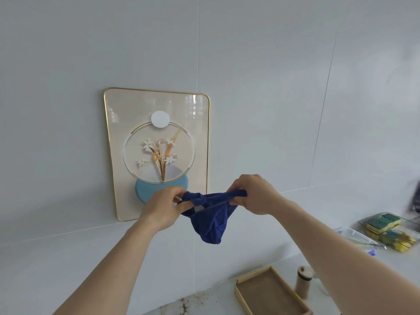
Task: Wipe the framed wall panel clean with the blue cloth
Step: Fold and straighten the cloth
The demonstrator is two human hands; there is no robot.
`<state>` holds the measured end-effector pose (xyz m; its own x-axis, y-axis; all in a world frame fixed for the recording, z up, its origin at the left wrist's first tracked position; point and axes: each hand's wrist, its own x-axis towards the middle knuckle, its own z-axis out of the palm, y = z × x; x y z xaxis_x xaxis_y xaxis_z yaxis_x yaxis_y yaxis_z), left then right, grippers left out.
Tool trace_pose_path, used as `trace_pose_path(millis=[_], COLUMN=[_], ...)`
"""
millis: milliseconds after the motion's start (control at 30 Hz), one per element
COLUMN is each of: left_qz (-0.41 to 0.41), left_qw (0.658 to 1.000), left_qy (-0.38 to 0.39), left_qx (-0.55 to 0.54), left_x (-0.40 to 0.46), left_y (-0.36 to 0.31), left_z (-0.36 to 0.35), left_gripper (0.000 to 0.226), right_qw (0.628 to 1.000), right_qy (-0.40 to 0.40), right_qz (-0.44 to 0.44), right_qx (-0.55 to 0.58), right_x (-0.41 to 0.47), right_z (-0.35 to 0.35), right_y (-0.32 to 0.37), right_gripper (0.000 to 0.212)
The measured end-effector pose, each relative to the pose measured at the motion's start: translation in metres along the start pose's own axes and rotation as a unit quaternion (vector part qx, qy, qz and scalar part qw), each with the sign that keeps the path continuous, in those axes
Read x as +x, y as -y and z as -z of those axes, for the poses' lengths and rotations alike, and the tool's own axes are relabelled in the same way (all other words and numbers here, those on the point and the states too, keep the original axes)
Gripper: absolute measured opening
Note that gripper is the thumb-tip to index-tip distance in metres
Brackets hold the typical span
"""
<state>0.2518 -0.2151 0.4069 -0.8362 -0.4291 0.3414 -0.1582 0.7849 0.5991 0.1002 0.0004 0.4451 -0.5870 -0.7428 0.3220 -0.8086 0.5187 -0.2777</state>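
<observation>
The framed wall panel (pixel 156 153) is hung on the pale grey tiled wall (pixel 272 87), just behind and above both hands, its gold rim clear all round. The blue cloth (pixel 212 220) is gripped bunched between the left hand (pixel 162 206) and right hand (pixel 255 195), held off the glass, sagging below them. Bare wall is seen on every side. Below the right forearm, a wooden tray (pixel 270 292), a small bottle (pixel 303 281) and stacked sponges (pixel 384 226) are set on the counter (pixel 227 301).

Both forearms are bare, no sleeves, and the left hand (pixel 162 206) and right hand (pixel 256 194) are ungloved.
</observation>
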Motion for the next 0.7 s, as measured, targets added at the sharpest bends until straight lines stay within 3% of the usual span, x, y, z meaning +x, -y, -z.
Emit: trace_pose_path(millis=[700], left_qz=[0.061], left_qw=[0.994], left_qy=[0.093], left_qx=[-0.012], left_x=[0.061], left_y=[-0.050], left_z=[-0.195], left_gripper=[0.013], right_qw=[0.995], right_qy=[0.058], right_qz=[-0.078], right_qx=[0.004], right_x=[-0.021], right_z=[-0.039], right_y=[-0.195], right_gripper=[0.019])
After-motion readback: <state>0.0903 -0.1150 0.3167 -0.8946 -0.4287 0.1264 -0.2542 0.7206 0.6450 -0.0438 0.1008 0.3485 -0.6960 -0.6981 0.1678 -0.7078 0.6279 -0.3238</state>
